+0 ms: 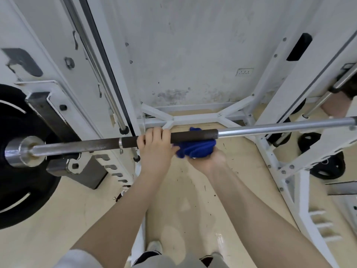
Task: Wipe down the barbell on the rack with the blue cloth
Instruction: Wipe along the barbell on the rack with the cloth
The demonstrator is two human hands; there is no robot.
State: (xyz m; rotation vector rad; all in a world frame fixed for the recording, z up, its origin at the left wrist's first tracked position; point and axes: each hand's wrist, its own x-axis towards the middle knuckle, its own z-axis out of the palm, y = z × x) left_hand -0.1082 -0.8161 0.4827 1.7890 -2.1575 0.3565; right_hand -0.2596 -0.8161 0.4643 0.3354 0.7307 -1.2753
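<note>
- Left hand (154,146): fingers curled over the barbell (193,135).
- Right hand (207,158): gripped the blue cloth (195,148) under the bar's dark section.

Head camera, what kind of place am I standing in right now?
Most likely a gym's weight area. A barbell rests across a white rack, a black weight plate is loaded on its left end, and more plates lie on the floor at right.
</note>
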